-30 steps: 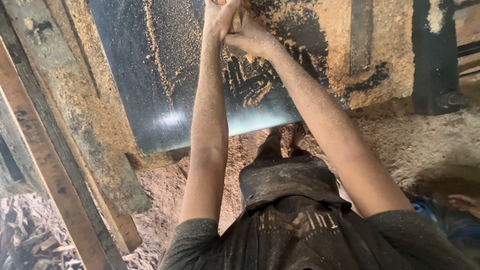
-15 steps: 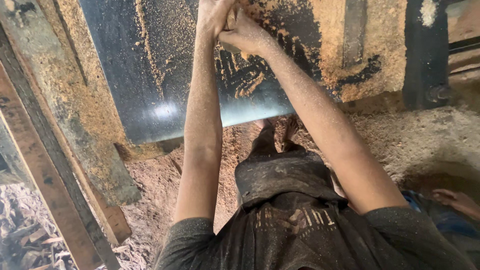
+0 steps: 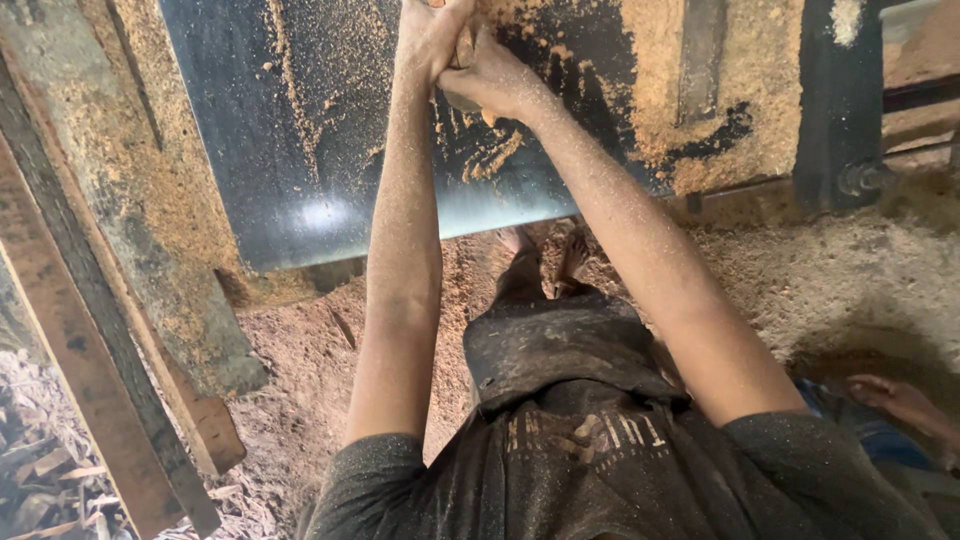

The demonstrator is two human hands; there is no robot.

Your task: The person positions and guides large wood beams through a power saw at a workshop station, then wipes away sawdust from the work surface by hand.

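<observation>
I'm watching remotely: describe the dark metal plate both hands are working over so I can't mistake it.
Follow both outstretched arms up to the left hand and right hand. Under them lies the dark metal plate, smooth, glossy, streaked with sawdust. Unlike the rough wooden beam left of it, it reflects light.

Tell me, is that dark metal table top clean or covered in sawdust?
Partly covered: sawdust lies thick at the right of the dark metal table top, thinner streaks elsewhere.

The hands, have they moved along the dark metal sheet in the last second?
No. Both hands stay clasped at the metal sheet's top, beside the same sawdust streaks.
</observation>
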